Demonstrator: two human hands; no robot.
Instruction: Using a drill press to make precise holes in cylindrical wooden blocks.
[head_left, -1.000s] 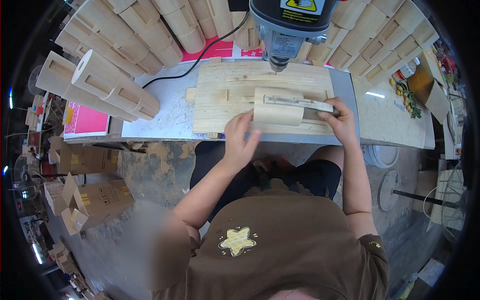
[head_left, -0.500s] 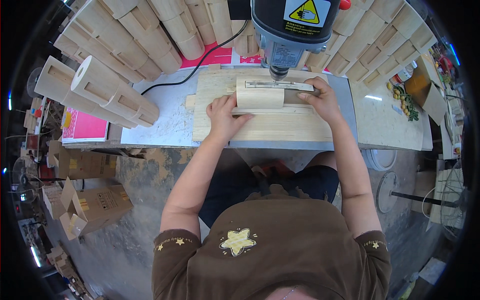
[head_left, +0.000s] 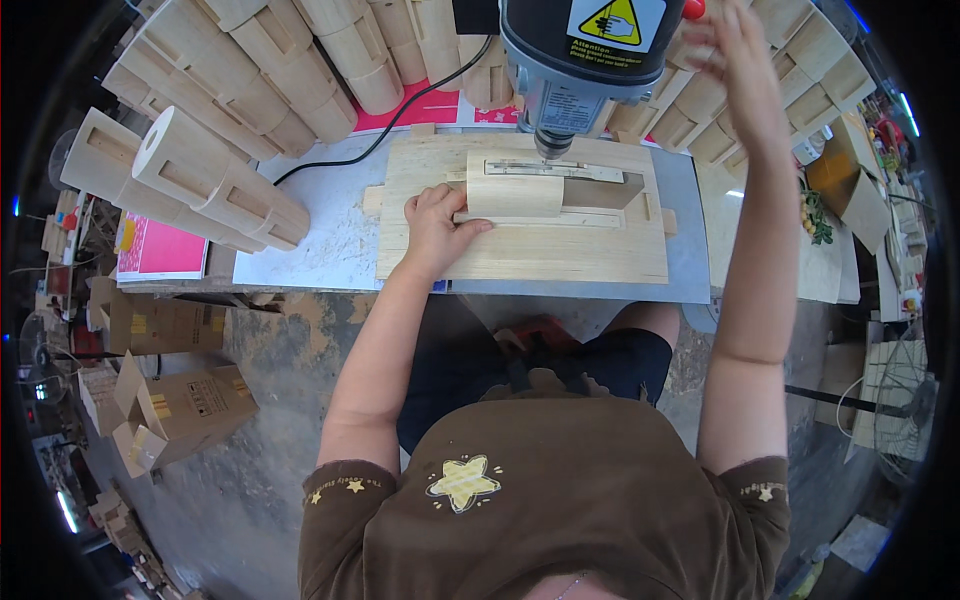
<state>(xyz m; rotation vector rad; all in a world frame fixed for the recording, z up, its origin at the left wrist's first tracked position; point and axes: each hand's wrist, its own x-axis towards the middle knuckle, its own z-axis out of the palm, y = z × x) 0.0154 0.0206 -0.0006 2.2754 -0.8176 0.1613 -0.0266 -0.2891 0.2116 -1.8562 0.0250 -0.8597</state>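
The bench is spanning the view, its front edge running past the person's knees. Tall stacks of pale wooden cylinders are lining its rear left, more stacked cylinders are filling the rear right, and a nearer pair of stacks is leaning on the left.

The drill press is overhanging the middle. Beneath it a wooden board is lying nearly parallel to the bench front, with only a narrow margin separating their edges. On the left, a wide stretch of white sheet is parting the board from the nearer stacks, a black cable curving across its rear; on the right, a slimmer grey band is showing beyond the board's edge.

The slotted wooden cylinder is lying lengthwise on the board, just in front of the chuck. The left hand is resting at the cylinder's left end, fingers bent against it and thumb spreading apart along the board; whether it is gripping, I cannot tell. The right hand is hanging raised and blurred, fingers parting loosely, near the red knob. A dark flat plate is projecting from the cylinder's right end, and a thin pale strip is running along the top of both.
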